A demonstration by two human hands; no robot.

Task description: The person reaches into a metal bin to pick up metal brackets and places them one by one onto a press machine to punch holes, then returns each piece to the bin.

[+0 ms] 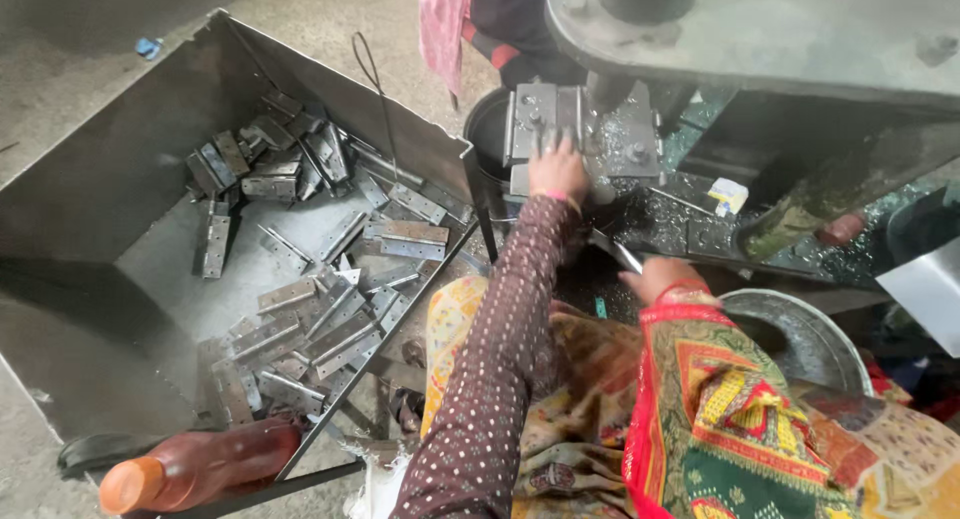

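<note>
My left hand [558, 169] reaches forward and presses flat on a grey metal hinge plate [540, 114] lying on the machine's work bed. My right hand [655, 276] is lower and nearer to me, closed around a thin metal rod [625, 256] that points up and left. A dotted maroon sleeve covers my left arm and a red, green and yellow patterned cloth covers my right arm. The press head [760, 24] hangs over the work bed.
A big grey metal bin [90, 199] at left holds several loose hinge plates [330, 309]. An orange-capped brown bottle [190, 469] lies at its near edge. A round metal bowl [810, 339] sits at right. Metal shavings cover the machine bed [670, 219].
</note>
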